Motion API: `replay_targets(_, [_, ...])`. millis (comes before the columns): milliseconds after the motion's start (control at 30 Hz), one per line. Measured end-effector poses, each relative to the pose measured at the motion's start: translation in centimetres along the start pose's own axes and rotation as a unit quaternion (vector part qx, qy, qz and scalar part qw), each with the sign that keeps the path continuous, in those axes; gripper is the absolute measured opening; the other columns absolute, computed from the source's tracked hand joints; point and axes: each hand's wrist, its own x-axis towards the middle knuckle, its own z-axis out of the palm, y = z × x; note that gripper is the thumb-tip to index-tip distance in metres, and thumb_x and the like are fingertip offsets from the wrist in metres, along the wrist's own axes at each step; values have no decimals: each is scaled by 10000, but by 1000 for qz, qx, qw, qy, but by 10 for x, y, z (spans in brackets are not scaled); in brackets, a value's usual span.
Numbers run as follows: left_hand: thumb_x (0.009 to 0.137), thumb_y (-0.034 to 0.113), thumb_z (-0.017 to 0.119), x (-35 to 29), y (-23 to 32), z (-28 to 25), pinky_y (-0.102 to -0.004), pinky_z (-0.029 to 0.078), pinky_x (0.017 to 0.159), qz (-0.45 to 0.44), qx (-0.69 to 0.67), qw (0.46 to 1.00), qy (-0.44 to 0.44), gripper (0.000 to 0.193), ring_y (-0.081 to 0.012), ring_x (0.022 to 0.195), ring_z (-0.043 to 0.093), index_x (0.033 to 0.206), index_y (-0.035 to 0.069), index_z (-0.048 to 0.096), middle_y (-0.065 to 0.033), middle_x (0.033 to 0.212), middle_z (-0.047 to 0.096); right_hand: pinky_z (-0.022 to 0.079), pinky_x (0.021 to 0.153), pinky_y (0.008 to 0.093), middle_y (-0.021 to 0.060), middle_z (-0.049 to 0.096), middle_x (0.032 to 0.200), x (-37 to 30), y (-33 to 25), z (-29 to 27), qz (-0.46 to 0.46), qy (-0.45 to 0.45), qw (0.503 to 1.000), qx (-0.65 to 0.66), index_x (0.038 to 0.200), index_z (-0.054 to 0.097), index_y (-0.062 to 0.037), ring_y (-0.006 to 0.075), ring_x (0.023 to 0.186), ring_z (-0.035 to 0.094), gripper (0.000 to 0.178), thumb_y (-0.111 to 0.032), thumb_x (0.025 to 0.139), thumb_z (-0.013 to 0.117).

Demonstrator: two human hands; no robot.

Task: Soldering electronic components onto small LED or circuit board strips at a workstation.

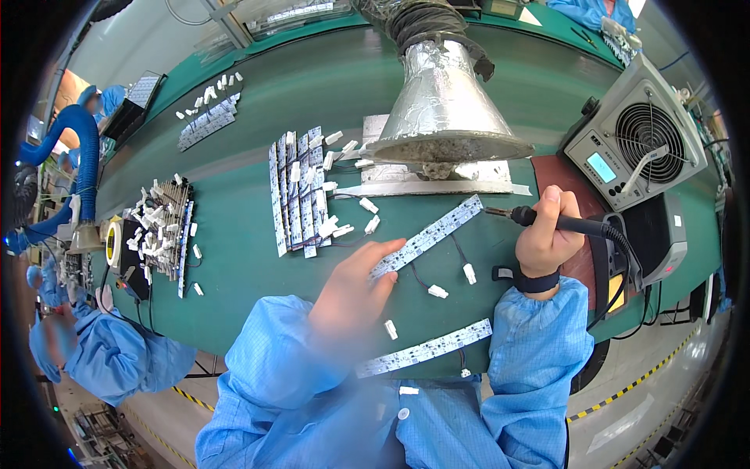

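Observation:
My left hand (362, 283) pinches the near end of a narrow white circuit board strip (439, 232), which slants up to the right above the green mat. Thin dark wires with white plug connectors (437, 291) hang from this strip. In my right hand (549, 233) is a soldering iron (522, 215), gripped like a pen, its tip pointing left close to the strip's far end. Whether the tip touches the strip I cannot tell. A second circuit board strip (430, 349) lies at the table's front edge, with a wired connector beside it. A dark band circles my right wrist.
A silver fume hood (444, 109) hangs over the far middle. Wired strips (297, 195) lie left of it; another pile (160, 230) sits farther left. At right stand a fan unit (637, 141) and the soldering station (652, 242). Co-workers in blue (125, 352) sit at left and far right.

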Motion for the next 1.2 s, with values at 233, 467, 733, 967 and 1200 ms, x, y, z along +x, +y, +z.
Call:
replay_targets(233, [845, -29, 581, 0, -1, 1, -332, 464, 898, -1, 1, 1000, 0, 389, -290, 999, 624, 1233, -36, 566, -175, 1078, 631, 248, 486, 230, -32, 413, 573, 0, -1, -1, 6, -7, 1000, -1, 634, 441, -45, 32, 550, 337, 354, -134, 964, 533])
replay_targets(467, [835, -26, 602, -2, -4, 0, -335, 474, 881, 15, 11, 1000, 18, 385, -297, 981, 627, 1218, -37, 571, -176, 1067, 630, 272, 491, 227, -29, 415, 576, 6, -6, 1, 27, 74, 996, -41, 629, 432, -44, 46, 543, 353, 342, -109, 953, 523])
replay_targets(733, [815, -21, 657, -39, 5, -12, -346, 488, 814, 87, 96, 990, 50, 431, -331, 918, 621, 1235, -22, 563, -191, 1023, 610, 285, 445, 214, -32, 414, 586, 14, 19, -23, 18, 113, 993, -33, 641, 446, -62, 43, 500, 367, 328, -105, 955, 529])
replay_targets(967, [882, -3, 592, -88, 0, -49, -271, 481, 695, 3, -9, 952, 305, 426, -151, 776, 584, 1298, -35, 509, -140, 1078, 627, 288, 513, 219, -29, 421, 620, 14, 10, -20, 38, 97, 994, -10, 657, 462, -44, 48, 571, 361, 324, -123, 965, 523])
replay_targets(1200, [963, 155, 568, -21, -80, -88, -316, 454, 920, -85, 140, 942, 294, 402, -216, 1092, 533, 1314, -24, 488, -143, 1303, 512, 283, 516, 221, -31, 396, 610, 11, 13, -20, 36, 83, 996, -12, 644, 437, -48, 48, 566, 352, 345, -128, 969, 522])
